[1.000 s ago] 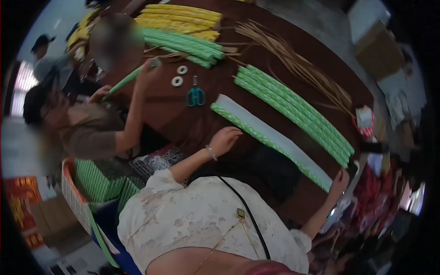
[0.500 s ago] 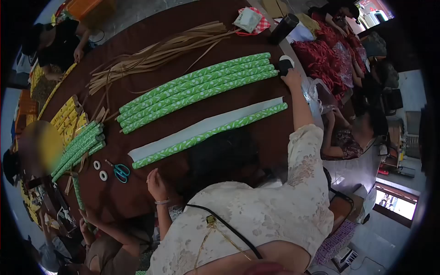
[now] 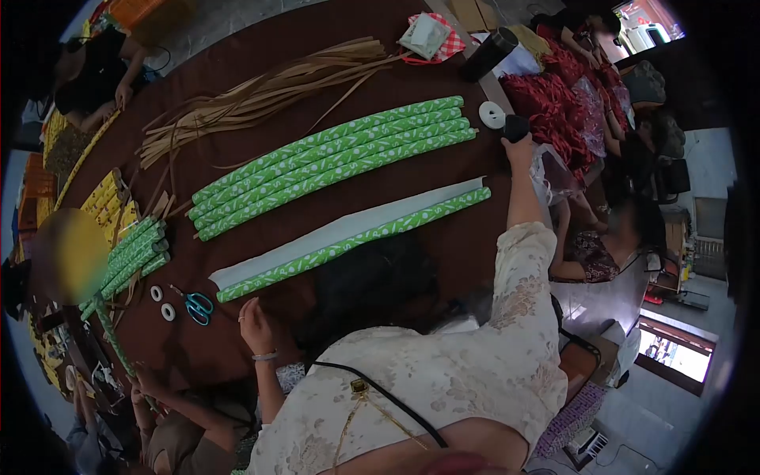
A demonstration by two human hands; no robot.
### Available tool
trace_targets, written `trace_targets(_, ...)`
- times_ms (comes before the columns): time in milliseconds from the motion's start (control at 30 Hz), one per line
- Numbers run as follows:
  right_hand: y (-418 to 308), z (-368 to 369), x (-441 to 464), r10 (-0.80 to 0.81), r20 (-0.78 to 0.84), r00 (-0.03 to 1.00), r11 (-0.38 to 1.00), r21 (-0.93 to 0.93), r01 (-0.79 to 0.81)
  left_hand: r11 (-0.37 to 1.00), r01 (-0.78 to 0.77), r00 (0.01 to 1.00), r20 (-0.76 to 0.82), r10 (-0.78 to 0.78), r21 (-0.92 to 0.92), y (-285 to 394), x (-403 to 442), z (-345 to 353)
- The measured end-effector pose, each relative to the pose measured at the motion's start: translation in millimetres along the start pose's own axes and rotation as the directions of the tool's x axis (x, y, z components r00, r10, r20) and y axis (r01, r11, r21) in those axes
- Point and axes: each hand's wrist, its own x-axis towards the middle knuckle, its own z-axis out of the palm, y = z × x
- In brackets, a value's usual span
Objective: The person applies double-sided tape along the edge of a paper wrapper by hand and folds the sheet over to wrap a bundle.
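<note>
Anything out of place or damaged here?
Nothing visibly spilled or damaged. Only the brown strips at the far side look untidy: ends splayed, stray pieces sticking out, unlike the neatly aligned green rolls. The green sheet is part-rolled, likely just unfinished.

1. A wide table (image 3: 412,83) with a dark brown surface fills the middle of the room.
2. Beyond its far left side, the grey floor (image 3: 229,28) is visible, and an orange crate (image 3: 146,20) is there.
3. At the far right, a bright opening (image 3: 649,28) shows daylight.
4. Nearer on the right, a brown-framed opening (image 3: 673,352) is also very bright; whether window or door, I cannot tell.
5. The right wall (image 3: 720,154) looks pale and bluish.
</note>
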Motion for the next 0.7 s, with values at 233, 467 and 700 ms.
trace_targets(233,-12.4,16.7,-2.3,0.039,0.013,0.999,0.993,-0.109,-0.037,1.0,-0.008,1.0,0.016,0.008,0.014,4.0,3.9,2.4)
trace_targets(467,-50.1,33.5,6.4,-0.464,-0.081,0.882,0.864,-0.264,0.43,0.997,0.066,0.997,0.037,-0.068,0.032,9.5,-0.1,-0.6)
trace_targets(700,-61.2,36.0,8.6,-0.427,0.081,0.901,0.874,-0.218,0.434,0.994,0.107,0.994,-0.027,-0.108,-0.036,9.0,-9.8,-2.7)
